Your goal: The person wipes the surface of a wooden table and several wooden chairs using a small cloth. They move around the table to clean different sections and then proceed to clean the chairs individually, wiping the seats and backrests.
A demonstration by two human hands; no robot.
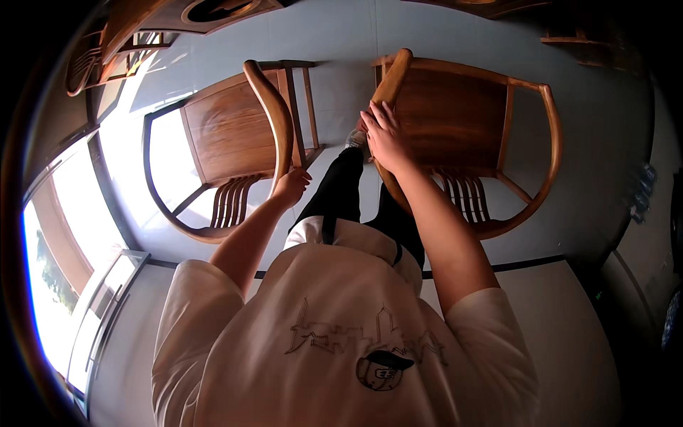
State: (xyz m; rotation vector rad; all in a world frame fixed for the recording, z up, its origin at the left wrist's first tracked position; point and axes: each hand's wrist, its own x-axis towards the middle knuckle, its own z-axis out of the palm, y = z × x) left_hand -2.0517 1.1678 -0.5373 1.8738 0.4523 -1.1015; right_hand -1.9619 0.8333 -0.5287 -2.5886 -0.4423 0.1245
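Observation:
Two wooden armchairs with curved armrests stand on either side of my legs. My right hand (388,137) lies on the near curved armrest of the right wooden armchair (453,115), fingers spread over the wood and pointing away from me. My left hand (291,187) is low beside the near armrest of the left wooden armchair (229,128), at its rear part. Its fingers are loosely bent, and whether they grip the rail cannot be seen. Both chairs have flat wooden seats and slatted backs.
A wall with a dark baseboard (496,267) is behind me. Bright windows (80,213) are at the left. More wooden furniture (133,42) stands at the upper left, with further pieces along the top edge. Clear plastic bottles (643,192) appear at the far right.

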